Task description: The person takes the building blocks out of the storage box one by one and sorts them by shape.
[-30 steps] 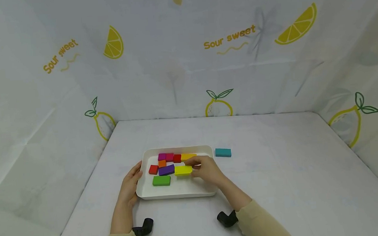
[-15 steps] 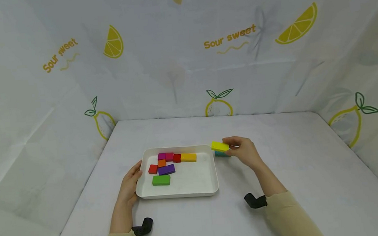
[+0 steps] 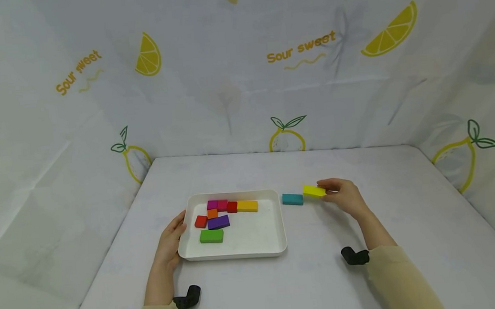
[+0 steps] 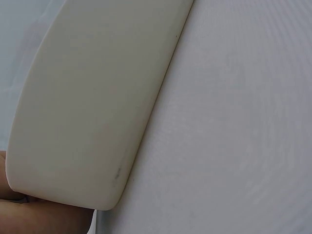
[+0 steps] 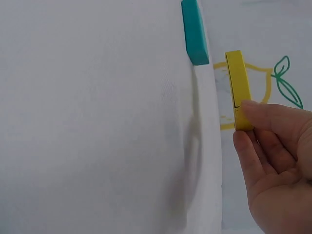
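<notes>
My right hand (image 3: 345, 198) pinches a bright yellow block (image 3: 314, 191) by its right end, between thumb and fingers. The block is held up, tilted, just right of a teal block (image 3: 292, 199) lying on the table. In the right wrist view the yellow block (image 5: 239, 87) juts out from my thumb and fingertips. My left hand (image 3: 169, 243) grips the left side of a white tray (image 3: 254, 247), thumb at the rim. Inside the tray lie a green block (image 3: 211, 236), a purple block (image 3: 218, 222), an amber-yellow block (image 3: 247, 206) and several small red, orange and magenta blocks.
The white-covered table (image 3: 406, 210) reaches back to a white curtain (image 3: 209, 104) printed with lemons, which also hangs along both sides. A black wrist mount (image 3: 187, 297) sits on the left wrist and another black mount (image 3: 355, 256) on the right.
My right hand has lifted the bright yellow block out of the tray and carried it right, over and past the teal block. My left hand and the tray stay in place.
</notes>
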`<state>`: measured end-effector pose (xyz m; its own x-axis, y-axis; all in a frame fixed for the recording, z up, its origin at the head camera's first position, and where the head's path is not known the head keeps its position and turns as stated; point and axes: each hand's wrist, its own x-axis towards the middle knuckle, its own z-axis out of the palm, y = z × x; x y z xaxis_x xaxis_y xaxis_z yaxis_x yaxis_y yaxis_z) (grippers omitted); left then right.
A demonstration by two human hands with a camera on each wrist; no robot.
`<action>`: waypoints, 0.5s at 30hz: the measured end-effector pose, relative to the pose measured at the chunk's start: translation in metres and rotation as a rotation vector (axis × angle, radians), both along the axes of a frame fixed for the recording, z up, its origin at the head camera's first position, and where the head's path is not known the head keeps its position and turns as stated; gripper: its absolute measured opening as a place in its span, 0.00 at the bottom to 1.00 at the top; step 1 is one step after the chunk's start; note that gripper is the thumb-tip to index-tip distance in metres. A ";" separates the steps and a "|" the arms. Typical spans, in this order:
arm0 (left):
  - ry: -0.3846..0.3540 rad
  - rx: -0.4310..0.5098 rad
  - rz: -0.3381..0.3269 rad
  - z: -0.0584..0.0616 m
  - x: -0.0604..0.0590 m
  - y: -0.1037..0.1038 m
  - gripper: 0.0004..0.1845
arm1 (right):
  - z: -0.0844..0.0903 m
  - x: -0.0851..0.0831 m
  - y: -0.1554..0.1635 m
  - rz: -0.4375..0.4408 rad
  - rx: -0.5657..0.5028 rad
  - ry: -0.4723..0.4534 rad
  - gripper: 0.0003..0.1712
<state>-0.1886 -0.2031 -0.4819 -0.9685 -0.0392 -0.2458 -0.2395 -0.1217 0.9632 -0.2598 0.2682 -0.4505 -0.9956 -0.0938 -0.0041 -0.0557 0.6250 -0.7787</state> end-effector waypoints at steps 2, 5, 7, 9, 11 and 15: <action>0.001 0.001 -0.003 0.000 0.000 0.000 0.27 | -0.003 -0.002 0.004 0.004 0.005 -0.023 0.26; 0.005 0.004 -0.010 0.000 0.001 -0.001 0.28 | -0.008 -0.004 0.009 0.018 0.002 -0.053 0.26; 0.006 0.004 -0.009 -0.001 0.000 -0.001 0.28 | -0.012 -0.005 0.012 0.023 -0.001 -0.068 0.26; 0.005 0.000 -0.006 -0.001 0.000 -0.001 0.28 | -0.015 -0.006 0.013 0.030 0.001 -0.076 0.27; -0.001 -0.002 -0.001 -0.002 -0.001 -0.001 0.28 | -0.018 -0.006 0.014 0.035 0.011 -0.079 0.26; -0.010 -0.007 0.004 -0.002 -0.001 -0.002 0.28 | -0.021 -0.008 0.013 0.035 0.023 -0.080 0.27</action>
